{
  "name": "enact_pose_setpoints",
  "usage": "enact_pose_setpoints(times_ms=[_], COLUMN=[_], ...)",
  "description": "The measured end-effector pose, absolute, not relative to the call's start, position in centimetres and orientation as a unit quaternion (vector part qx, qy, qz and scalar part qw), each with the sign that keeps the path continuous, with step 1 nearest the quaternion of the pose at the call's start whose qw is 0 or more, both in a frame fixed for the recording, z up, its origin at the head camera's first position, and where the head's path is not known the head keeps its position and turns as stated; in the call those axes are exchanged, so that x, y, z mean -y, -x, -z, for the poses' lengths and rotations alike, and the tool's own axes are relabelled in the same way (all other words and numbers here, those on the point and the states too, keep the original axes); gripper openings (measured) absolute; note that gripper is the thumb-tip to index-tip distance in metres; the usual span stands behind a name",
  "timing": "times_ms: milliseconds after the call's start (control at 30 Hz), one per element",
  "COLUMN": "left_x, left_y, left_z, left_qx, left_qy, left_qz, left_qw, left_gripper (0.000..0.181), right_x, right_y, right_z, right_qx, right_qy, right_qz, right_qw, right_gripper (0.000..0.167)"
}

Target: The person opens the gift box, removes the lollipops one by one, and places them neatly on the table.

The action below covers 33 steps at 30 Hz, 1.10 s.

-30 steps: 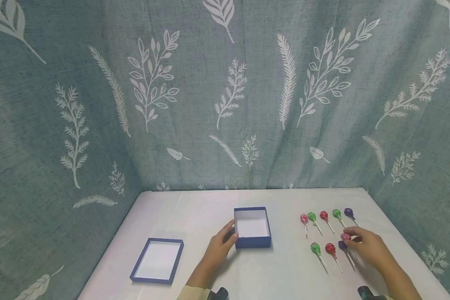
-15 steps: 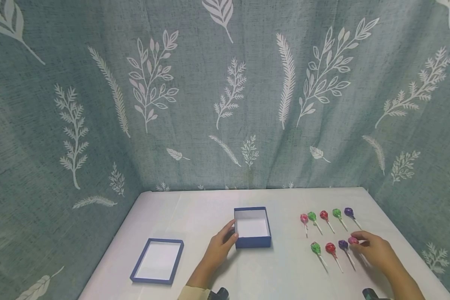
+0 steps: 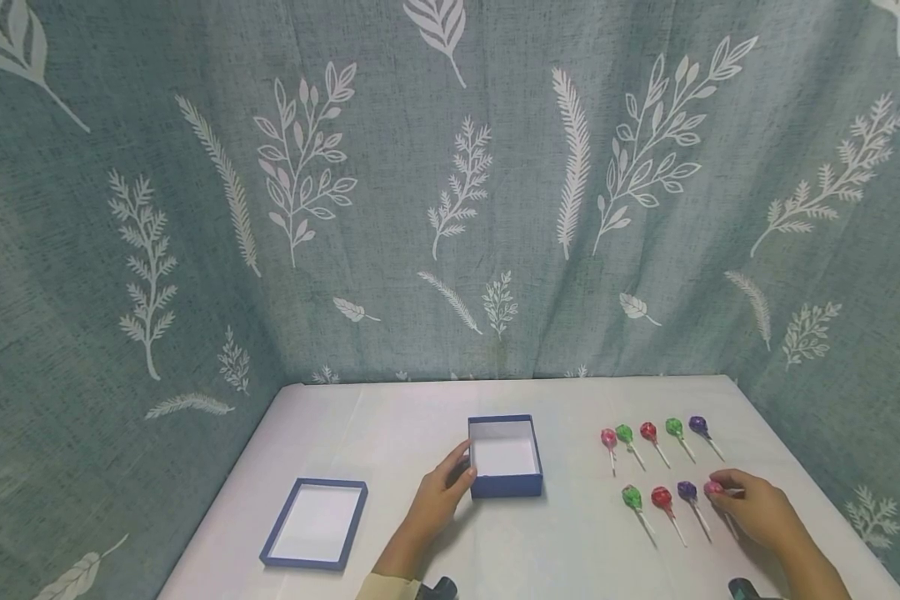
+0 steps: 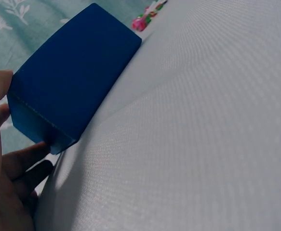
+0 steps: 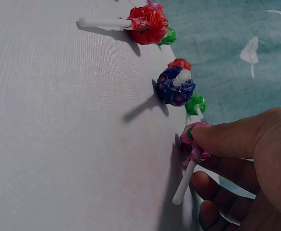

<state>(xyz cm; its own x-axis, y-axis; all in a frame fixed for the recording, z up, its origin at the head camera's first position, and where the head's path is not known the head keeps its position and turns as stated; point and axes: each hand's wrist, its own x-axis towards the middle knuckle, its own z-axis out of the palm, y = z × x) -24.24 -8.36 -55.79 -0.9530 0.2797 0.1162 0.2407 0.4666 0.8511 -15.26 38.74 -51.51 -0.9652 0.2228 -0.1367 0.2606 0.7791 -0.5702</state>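
My left hand [image 3: 437, 498] holds the left side of an open blue box [image 3: 506, 486] with a white inside. In the left wrist view its thumb and fingertips touch the blue box's end. My right hand [image 3: 757, 504] pinches the wrapped head of a pink lollipop [image 5: 194, 153] between thumb and fingers, its white stick pointing down near the table. Left of it in the front row lie a purple lollipop [image 3: 687, 492], a red lollipop [image 3: 662, 498] and a green lollipop [image 3: 632, 497].
Behind them runs a back row of several lollipops, from a pink lollipop [image 3: 608, 437] to a purple lollipop [image 3: 698, 425]. The blue-rimmed lid [image 3: 264, 557] lies inside-up at the left of the white table [image 3: 390, 417]. A leaf-patterned curtain [image 3: 390, 208] surrounds the table.
My right hand has moved right and slightly toward me with the pink lollipop, from over the front purple lollipop to the right of it. The left hand and box stay put.
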Motion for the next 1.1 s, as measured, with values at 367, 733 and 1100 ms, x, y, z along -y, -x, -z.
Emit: enact_pose_setpoints(times_ms=[367, 733, 1100], left_x=[8.4, 8.3, 8.3], left_y=[24.1, 24.0, 24.1], left_z=[55.8, 55.8, 55.7], left_qx=[-0.855, -0.857, -0.861], left_qy=[-0.151, -0.150, -0.156], left_qz=[-0.495, -0.492, -0.484], left_qw=[0.018, 0.015, 0.010], left_gripper=[0.052, 0.052, 0.052], right_x=[-39.1, -39.0, -36.0], right_y=[15.3, 15.4, 16.5], right_z=[51.8, 51.2, 48.0], right_qx=[-0.940, -0.938, -0.939], right_qy=[-0.129, -0.137, -0.123], right_qz=[0.312, 0.313, 0.319], right_qw=[0.042, 0.053, 0.026], right_gripper=[0.055, 0.064, 0.052])
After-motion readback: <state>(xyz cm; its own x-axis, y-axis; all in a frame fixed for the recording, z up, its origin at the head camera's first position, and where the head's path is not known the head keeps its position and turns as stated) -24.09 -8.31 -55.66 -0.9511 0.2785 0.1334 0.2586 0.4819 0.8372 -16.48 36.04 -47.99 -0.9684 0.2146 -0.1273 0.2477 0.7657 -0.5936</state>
